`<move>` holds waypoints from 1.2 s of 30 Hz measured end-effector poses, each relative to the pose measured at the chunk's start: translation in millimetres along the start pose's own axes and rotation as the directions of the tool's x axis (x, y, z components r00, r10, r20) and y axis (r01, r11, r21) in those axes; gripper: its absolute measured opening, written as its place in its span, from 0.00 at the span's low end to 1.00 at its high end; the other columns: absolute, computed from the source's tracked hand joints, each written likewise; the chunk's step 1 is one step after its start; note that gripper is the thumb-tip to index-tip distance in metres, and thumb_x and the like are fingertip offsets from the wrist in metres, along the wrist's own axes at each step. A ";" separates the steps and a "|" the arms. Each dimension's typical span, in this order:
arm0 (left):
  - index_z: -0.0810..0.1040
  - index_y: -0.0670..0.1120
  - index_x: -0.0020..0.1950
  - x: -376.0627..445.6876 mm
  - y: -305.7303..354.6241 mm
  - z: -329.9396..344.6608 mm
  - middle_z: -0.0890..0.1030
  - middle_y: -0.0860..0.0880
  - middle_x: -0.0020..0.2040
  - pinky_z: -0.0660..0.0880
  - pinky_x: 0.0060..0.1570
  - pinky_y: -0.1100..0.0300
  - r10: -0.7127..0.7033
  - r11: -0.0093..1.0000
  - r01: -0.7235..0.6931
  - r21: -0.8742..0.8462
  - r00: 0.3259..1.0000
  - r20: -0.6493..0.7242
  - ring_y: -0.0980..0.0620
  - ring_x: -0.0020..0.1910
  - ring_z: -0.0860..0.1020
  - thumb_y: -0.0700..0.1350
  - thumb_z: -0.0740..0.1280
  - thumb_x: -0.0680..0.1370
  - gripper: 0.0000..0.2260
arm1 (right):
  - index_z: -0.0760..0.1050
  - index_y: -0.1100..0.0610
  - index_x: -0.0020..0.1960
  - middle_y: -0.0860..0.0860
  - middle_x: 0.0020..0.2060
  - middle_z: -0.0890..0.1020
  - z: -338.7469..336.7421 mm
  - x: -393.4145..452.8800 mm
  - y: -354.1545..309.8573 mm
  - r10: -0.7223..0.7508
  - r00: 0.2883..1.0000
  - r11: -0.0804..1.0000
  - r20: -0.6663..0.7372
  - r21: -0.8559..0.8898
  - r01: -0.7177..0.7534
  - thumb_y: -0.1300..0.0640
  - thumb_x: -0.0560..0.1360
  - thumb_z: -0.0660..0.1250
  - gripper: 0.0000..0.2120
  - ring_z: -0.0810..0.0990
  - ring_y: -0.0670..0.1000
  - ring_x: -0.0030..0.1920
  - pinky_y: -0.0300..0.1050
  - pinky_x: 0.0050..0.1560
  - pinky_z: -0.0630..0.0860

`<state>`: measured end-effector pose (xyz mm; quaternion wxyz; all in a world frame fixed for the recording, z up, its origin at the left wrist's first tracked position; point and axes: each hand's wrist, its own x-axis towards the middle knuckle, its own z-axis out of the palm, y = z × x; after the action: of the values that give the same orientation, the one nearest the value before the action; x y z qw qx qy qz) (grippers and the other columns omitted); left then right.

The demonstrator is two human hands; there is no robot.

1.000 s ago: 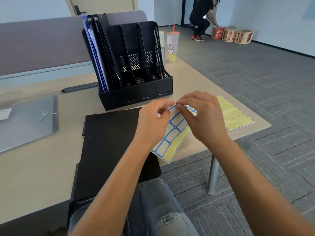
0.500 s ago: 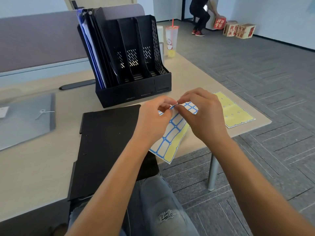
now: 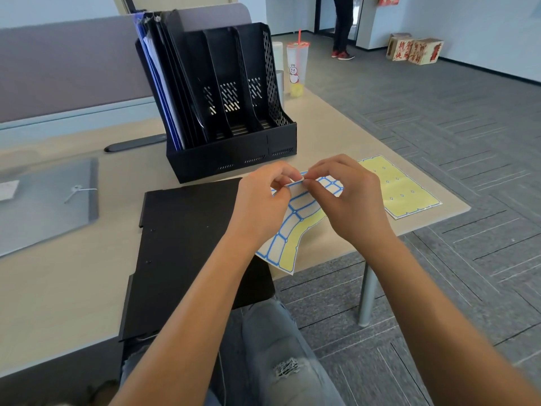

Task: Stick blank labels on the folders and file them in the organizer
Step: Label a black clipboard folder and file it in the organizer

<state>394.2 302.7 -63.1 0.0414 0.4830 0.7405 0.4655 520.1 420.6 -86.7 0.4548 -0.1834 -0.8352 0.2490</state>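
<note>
Two hands meet over the near edge of the desk (image 3: 52, 291), and we read the scene from the left. At far left we see a grey translucent folder (image 3: 44, 206) lying flat on the desk. To its right lies a black folder (image 3: 187, 247), flat, its near end hanging past the desk edge toward a lap in grey jeans (image 3: 263, 356). Beyond it stands the black organizer (image 3: 234, 142), with folders upright in its leftmost slots and the right slots showing bare mesh.

Our left hand (image 3: 260, 206) pinches the top edge of the label sheet (image 3: 288, 230), thumb and fingers curled on it. The sheet, blue-bordered labels on yellow backing, bends down from the hands and hangs just right of the black folder, above the desk edge. Our right hand (image 3: 351, 200) pinches a small label corner at the sheet's top, fingertips touching those of the left.

Right of the hands, a second yellow sheet (image 3: 401, 189) lies flat near the desk corner. Farther back, a plastic cup (image 3: 297, 68) with a red straw stands just right of the organizer.
</note>
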 end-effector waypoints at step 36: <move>0.83 0.52 0.53 19.9 -15.8 26.4 0.83 0.56 0.47 0.74 0.41 0.67 -0.163 0.987 0.162 -0.015 0.984 -0.072 0.59 0.46 0.80 0.39 0.68 0.79 0.10 | 0.82 0.53 0.49 0.44 0.49 0.85 -18.4 4.6 17.3 0.512 0.831 0.858 -0.217 0.182 -0.481 0.55 0.76 0.69 0.04 0.82 0.46 0.53 0.55 0.58 0.79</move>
<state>386.5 333.3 -81.8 0.0543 0.4033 0.7764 0.4813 534.7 441.6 -85.1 0.4891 -0.3973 -0.6760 0.3820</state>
